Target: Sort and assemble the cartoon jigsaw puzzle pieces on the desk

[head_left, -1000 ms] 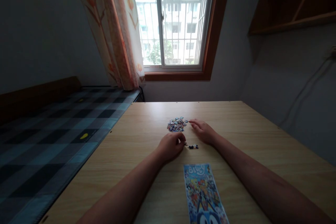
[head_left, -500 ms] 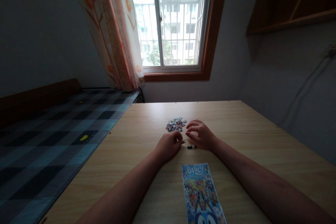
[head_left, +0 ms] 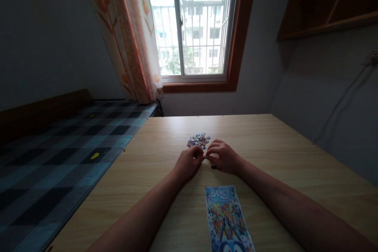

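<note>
In the head view, we see a pile of puzzle pieces (head_left: 198, 140) heaped loosely on the wooden bench (head_left: 141, 149), and we place everything else by it. Just on our side of the pile, our left hand (head_left: 189, 162) is curled, its thumb and index finger pinching a small piece (head_left: 204, 157). Our right hand (head_left: 225, 157), to the right of the pile and a little nearer us, brings its bent fingers up to that same piece; they meet it at the tips, though we cannot tell whether they grip it too. The small piece itself is too tiny here for us to make out its print. Nearer us than the pile and slightly right of it, some dark joined pieces (head_left: 214, 167) lie partly hidden under our right hand. Farther toward us in that direction, a blue printed sheet (head_left: 226, 216) headed "BLUEY" lies flat. Well beyond the pile stands a barred window (head_left: 201, 27), and well to its left we see a checked bed (head_left: 59, 153).
</note>
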Demonstrator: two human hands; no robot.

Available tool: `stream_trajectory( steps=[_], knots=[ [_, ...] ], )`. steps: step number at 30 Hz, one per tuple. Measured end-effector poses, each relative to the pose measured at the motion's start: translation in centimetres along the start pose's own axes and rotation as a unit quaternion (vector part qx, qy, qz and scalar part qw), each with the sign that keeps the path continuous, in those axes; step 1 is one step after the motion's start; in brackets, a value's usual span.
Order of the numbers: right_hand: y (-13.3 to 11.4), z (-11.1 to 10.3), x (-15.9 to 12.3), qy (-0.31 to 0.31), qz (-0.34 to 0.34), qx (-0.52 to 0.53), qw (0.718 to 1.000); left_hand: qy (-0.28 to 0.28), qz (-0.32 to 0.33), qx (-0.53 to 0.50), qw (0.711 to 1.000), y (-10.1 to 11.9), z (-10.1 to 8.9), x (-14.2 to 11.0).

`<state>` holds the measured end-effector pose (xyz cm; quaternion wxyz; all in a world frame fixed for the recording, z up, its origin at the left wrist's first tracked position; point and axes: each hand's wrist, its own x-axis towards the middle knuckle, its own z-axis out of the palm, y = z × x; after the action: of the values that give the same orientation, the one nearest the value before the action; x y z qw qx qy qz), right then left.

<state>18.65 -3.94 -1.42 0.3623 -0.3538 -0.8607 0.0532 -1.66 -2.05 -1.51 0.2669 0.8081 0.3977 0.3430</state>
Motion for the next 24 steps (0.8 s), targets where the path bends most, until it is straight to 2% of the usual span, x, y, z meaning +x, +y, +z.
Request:
stream_trajectory(
  steps=[4, 7, 12, 16, 19, 24],
  knots=[
    [0.3, 0.0, -0.1, 0.003, 0.012, -0.004, 1.0, 0.009, -0.018, -0.008, 1.0, -0.1, 0.0, 0.1],
    [0.7, 0.1, -0.2, 0.03, 0.022, -0.008, 0.999, 0.034, -0.034, -0.01, 0.999, -0.3, -0.1, 0.3],
    [1.6, 0.3, -0.4, 0.082, 0.08, -0.031, 0.993, 0.089, -0.045, 0.015, 0.995, -1.0, -0.8, 0.6],
    [2.5, 0.4, -0.5, 0.106, 0.121, -0.036, 0.986, 0.097, -0.04, 0.047, 0.993, -1.6, -1.3, 1.0],
    [3.0, 0.5, -0.4, 0.102, 0.132, -0.034, 0.985, 0.092, -0.035, 0.054, 0.994, -1.7, -1.3, 1.4],
    [3.8, 1.4, -0.4, 0.056, 0.136, -0.052, 0.988, 0.092, -0.018, 0.105, 0.99, -1.5, -1.2, 1.6]
  ],
)
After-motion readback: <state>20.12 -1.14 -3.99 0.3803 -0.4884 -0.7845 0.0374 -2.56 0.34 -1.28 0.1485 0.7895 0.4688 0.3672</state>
